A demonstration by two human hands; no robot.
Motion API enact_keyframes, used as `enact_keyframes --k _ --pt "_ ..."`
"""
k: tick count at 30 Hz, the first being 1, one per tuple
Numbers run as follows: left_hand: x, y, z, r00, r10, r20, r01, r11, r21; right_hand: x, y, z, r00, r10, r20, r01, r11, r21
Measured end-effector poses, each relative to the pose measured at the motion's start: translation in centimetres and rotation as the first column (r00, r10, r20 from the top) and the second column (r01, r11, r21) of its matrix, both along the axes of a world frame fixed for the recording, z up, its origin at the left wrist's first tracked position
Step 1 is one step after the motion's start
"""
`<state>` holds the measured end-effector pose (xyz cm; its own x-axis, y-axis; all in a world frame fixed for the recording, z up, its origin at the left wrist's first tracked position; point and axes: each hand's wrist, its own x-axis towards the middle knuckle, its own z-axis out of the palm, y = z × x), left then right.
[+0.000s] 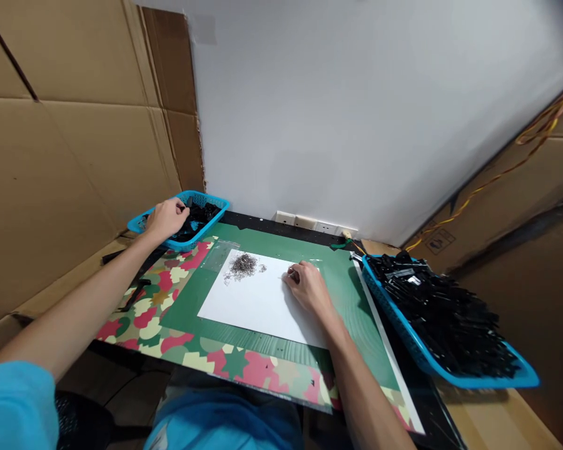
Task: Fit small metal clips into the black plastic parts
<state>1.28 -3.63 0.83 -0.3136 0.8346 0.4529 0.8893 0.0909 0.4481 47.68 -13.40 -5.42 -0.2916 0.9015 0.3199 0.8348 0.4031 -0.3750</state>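
My left hand (167, 219) is over a blue plastic basket (134, 225) at the left, its fingers curled together near the black plastic pieces (201, 215) inside. Whether one of those pieces is between its fingertips I cannot make out. My right hand (306, 285) rests at the right side of a white sheet of paper (248, 306), thumb and fingers pinched. Anything in that pinch is too small to name. On the paper's far left part lies a pile of tiny metallic-looking pieces (243, 265), with some scattered around it.
A second blue basket (413, 350), heaped with black strip-like parts (443, 319), stands at the right. The green mat (258, 240) lies over a camouflage-patterned sheet (187, 350). Wall sockets (304, 222) line the back; cardboard (84, 125) encloses the left side.
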Motion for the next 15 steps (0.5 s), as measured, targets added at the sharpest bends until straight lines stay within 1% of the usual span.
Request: enact_keyframes --k 1,2,3,5,7,9,11,12,14,15 --pt "0.0 -0.2 0.5 0.998 -0.011 0.067 0.007 0.998 0.066 -0.2 0.0 0.0 1.000 -0.010 0.014 0.010 1.000 0.004" --pt "0.1 -0.4 1.0 0.989 -0.050 0.142 0.031 0.991 0.129 -0.3 0.0 0.0 0.999 -0.025 0.023 0.025 1.000 0.008" --pt "0.3 -0.6 1.5 0.970 -0.109 0.219 0.068 0.980 0.185 -0.5 0.1 0.0 0.999 -0.041 0.026 0.041 0.999 0.010" --pt "1.4 -1.1 2.5 0.898 -0.256 0.357 0.167 0.951 0.261 -0.8 0.2 0.0 0.998 -0.064 0.026 0.064 0.998 -0.005" --pt "3.4 -1.7 3.4 0.816 -0.354 0.456 0.240 0.927 0.289 -1.1 0.3 0.1 0.997 -0.074 0.025 0.075 0.997 -0.033" --pt "6.1 -2.4 3.8 0.722 -0.425 0.546 0.324 0.905 0.276 -1.2 0.4 0.1 0.996 -0.088 0.028 0.089 0.995 -0.037" --pt "9.4 -3.1 3.7 0.619 -0.501 0.605 0.417 0.862 0.287 -1.2 0.4 0.1 0.994 -0.107 0.035 0.108 0.994 -0.025" --pt "11.2 -3.4 3.3 0.550 -0.547 0.632 0.469 0.828 0.308 -1.1 0.4 0.1 0.992 -0.117 0.040 0.117 0.993 -0.021" --pt "14.8 -4.0 2.2 0.402 -0.620 0.674 0.565 0.747 0.350 -1.1 0.3 0.0 0.990 -0.132 0.053 0.133 0.991 -0.018" --pt "16.5 -4.3 1.3 0.330 -0.635 0.699 0.607 0.710 0.358 -1.1 0.3 0.0 0.989 -0.138 0.060 0.139 0.990 -0.016"
